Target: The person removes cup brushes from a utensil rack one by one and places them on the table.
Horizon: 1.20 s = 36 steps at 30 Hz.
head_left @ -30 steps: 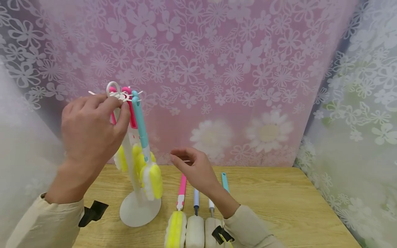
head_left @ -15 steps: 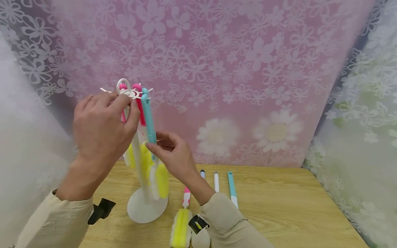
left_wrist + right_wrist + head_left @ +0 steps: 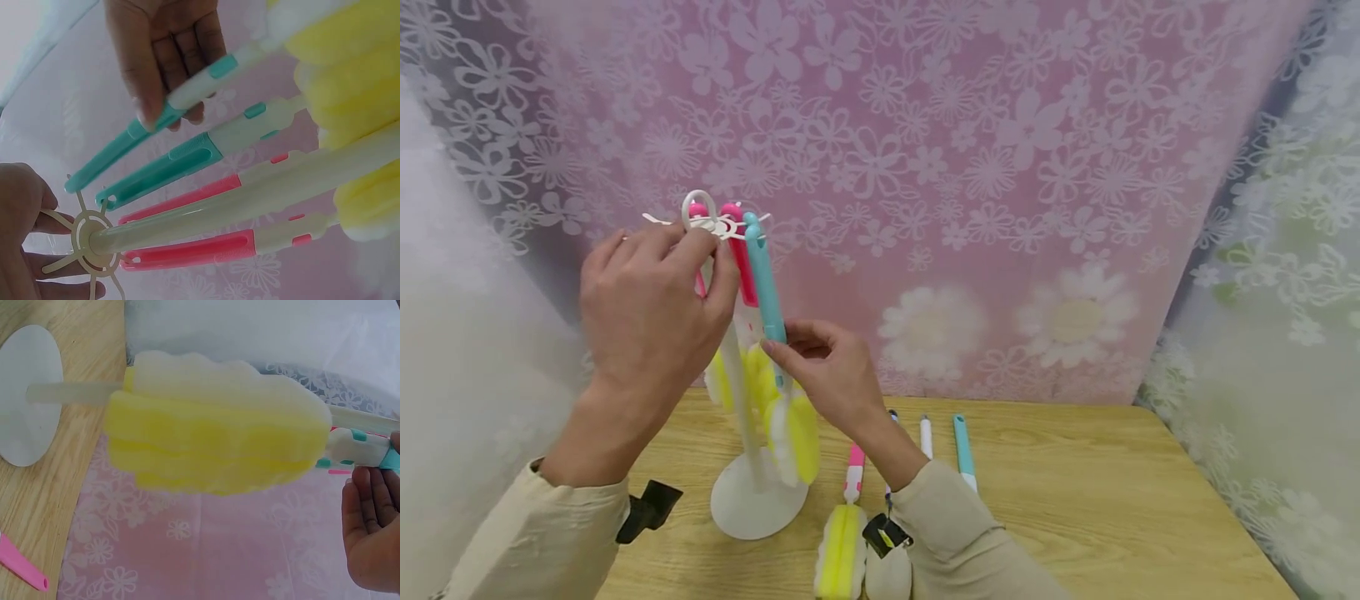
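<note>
The turquoise-handled brush (image 3: pixel 767 287) has a yellow-white sponge (image 3: pixel 794 437)

- Your left hand (image 3: pixel 658 287) holds the white stand (image 3: pixel 758 510) near its top, beside the small loop.
- Your right hand (image 3: pixel 844 375) pinches the teal-handled brush (image 3: pixel 766 287) low on its handle, thumb toward you.
- That brush hangs tilted from the stand's spokes, its yellow-and-white sponge head above the table (image 3: pixel 1090 492).
- Behind it you have pink handles (image 3: pixel 747 279) on the same spokes (your left hand covers part of one).
- On the table, right of the round base, lies a pink-handled brush (image 3: pixel 841 550) with a yellow sponge; near it you see a white handle (image 3: pixel 927 437) and a teal handle (image 3: pixel 963 446), partly hidden by your right sleeve (image 3: pixel 955 533).
- Pink floral cloth (image 3: pixel 940 167) hangs behind.
</note>
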Tool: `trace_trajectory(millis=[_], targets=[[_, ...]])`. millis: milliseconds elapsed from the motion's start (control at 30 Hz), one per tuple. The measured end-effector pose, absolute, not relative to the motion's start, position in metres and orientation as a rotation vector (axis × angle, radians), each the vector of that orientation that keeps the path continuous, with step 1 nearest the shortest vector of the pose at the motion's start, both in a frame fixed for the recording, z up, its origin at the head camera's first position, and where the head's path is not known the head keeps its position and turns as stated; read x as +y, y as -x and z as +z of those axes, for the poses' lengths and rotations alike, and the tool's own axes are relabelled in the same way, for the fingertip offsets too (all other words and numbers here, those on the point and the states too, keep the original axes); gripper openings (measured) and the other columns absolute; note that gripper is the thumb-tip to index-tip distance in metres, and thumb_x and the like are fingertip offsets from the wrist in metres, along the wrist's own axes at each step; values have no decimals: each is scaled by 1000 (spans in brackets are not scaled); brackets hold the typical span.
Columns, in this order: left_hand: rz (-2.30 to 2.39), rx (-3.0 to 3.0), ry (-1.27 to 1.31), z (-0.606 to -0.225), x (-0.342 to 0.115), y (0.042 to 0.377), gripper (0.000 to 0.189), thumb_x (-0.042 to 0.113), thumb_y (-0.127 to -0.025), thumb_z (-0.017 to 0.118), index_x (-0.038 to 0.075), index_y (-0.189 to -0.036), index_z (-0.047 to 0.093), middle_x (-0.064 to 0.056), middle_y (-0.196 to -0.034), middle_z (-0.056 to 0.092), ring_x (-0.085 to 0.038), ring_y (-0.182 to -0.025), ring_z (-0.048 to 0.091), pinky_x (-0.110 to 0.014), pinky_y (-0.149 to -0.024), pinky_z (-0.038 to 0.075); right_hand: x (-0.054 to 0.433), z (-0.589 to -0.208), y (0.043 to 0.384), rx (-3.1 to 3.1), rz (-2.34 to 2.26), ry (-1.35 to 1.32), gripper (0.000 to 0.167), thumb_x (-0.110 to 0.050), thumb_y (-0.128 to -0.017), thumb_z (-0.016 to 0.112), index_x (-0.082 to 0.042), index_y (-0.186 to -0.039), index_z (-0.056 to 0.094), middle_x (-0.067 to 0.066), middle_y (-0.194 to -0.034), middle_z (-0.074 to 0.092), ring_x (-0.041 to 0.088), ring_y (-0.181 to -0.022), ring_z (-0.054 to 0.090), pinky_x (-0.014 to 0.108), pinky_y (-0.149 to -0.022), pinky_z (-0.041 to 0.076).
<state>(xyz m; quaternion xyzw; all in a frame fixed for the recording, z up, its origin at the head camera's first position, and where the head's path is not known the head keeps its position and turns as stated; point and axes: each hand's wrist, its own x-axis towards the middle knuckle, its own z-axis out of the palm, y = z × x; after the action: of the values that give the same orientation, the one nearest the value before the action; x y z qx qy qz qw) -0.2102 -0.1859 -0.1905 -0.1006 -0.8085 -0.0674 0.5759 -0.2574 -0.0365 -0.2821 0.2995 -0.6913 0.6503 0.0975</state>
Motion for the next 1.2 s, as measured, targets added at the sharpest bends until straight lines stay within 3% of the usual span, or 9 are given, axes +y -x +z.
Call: trace_trajectory(millis=[300,600,867,1200], targets=[[-181,-1890,223,-193,-184,210,31,25,-94,47,2,-87,67,-18,-88,68,-39,-81,62,-54,-89,42,5,-267,249,-1976,1781,-904,24,-19,-87,70,-6,-107,70,1,-92,70,14,-83,65,32,-77,54],[-230,-1878,196,-195,-183,210,33,25,-94,46,2,-89,69,-18,-91,68,-42,-85,62,-54,-95,39,116,-265,268,-2075,1493,-606,25,-23,-87,71,-5,-104,70,5,-91,70,14,-80,66,26,-71,54],[-224,-1885,199,-194,-182,210,34,25,-94,46,1,-88,69,-19,-92,68,-42,-84,61,-54,-95,39,205,-295,278,-2323,1347,-237,41,-38,-88,67,-2,-107,68,10,-93,68,10,-76,64,21,-68,54],[-232,-1896,207,-194,-181,210,35,25,-94,46,0,-89,70,-20,-93,68,-43,-86,61,-54,-99,37,247,-356,281,-2548,1519,-37,48,-37,-88,67,6,-109,64,12,-92,68,17,-73,66,28,-67,56]])
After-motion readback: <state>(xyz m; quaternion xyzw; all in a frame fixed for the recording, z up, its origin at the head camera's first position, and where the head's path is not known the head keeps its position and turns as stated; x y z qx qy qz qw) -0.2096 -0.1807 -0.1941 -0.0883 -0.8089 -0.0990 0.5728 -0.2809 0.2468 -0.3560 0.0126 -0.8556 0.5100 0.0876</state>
